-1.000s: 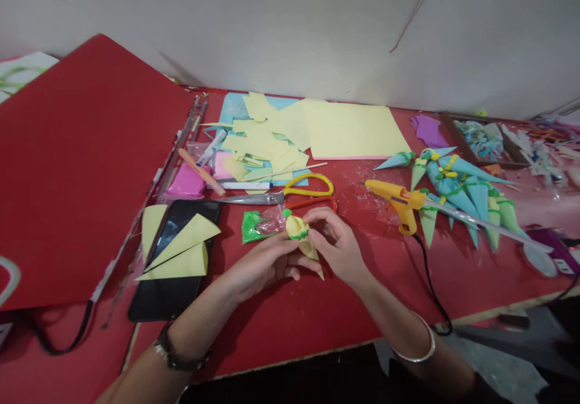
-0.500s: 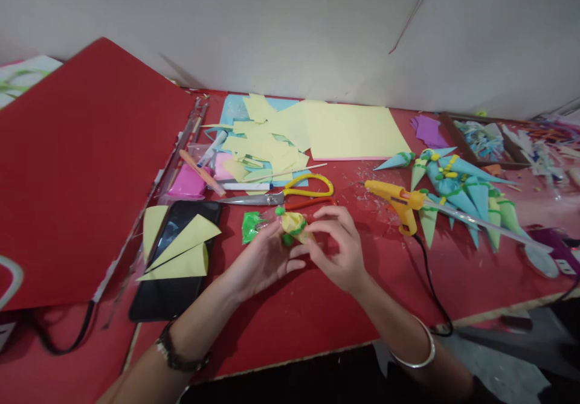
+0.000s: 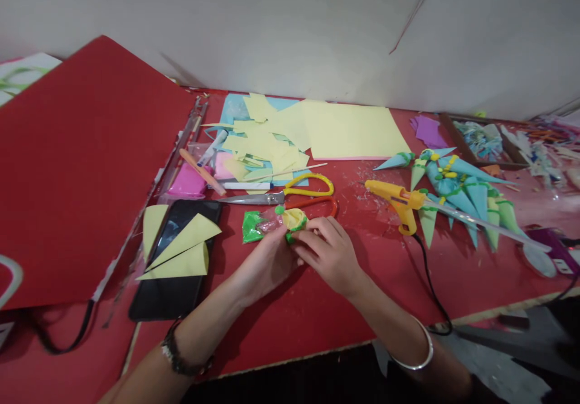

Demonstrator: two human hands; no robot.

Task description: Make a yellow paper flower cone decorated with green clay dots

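yellow paper, crumpled at the top and ringed with green: is that yellow piece (image 3: 295, 218) safe, lying at the centre of our clock?

not entirely. with 12 at the wall, the right hand (image 3: 333, 256) comes in from 4, thumb and fingers pinching its green trim (image 3: 299, 225). squeeze too hard and i think the trim flattens or the thin paper creases.

and the other one?

the left hand (image 3: 268, 265), at 7, is closed around it, thumb at the rim. fingers curl below, partly hidden, so i can't tell how firmly they press. too loose, and the piece might twist under the pinch; the trim could then shift or peel.

what about that green ball (image 3: 280, 210) at 10?

just beside the yellow top; i can't tell if it's attached. if it is, a stray thumb could knock it off.

anything else in the way?

the green packet (image 3: 251, 227) at 9 and the scissors (image 3: 310, 182), loops at 1 to 2, crowd the fingers. a careless sweep might shove either. further off, just before 3, the glue gun (image 3: 394, 195) trails a cord (image 3: 428, 277) to 4, near the bangle (image 3: 429, 352). if that snags, the gun could get dragged; whether it's hot, i can't tell.
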